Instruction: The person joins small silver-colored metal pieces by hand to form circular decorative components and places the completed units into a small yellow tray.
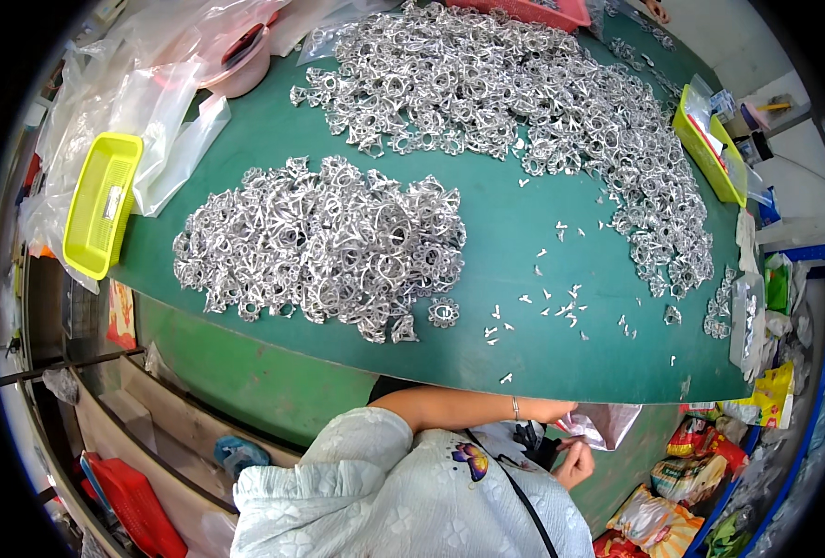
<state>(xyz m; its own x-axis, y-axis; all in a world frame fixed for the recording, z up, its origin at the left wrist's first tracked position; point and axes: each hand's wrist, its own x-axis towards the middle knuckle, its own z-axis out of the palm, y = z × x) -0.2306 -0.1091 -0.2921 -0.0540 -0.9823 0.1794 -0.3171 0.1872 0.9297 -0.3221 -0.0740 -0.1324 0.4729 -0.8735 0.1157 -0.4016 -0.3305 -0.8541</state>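
Observation:
A shiny pink-and-silver foil bag (pixel 614 425) hangs at the table's front edge, right of centre, below the tabletop. My left hand (pixel 550 411), with a thin bracelet at its wrist, is closed on the bag's near left rim. My right hand (pixel 575 464) has its fingers curled and pinches the bag's lower edge. Whatever the bag holds is hidden. On the green table (pixel 319 358) above my hands lie small silvery slivers (pixel 566 312), scattered. Left of these stands a heap of silvery ring-shaped castings (pixel 329 242), with one flower-shaped casting (pixel 444 312) apart from it.
A larger heap of castings (pixel 524 84) spreads along the far side and down the right. Yellow-green baskets (pixel 103 205) (pixel 710 149) sit at both ends. A pink basin (pixel 240 74) stands far left. A clear box (pixel 747 321) is at the right edge, with packaged goods (pixel 659 516) below.

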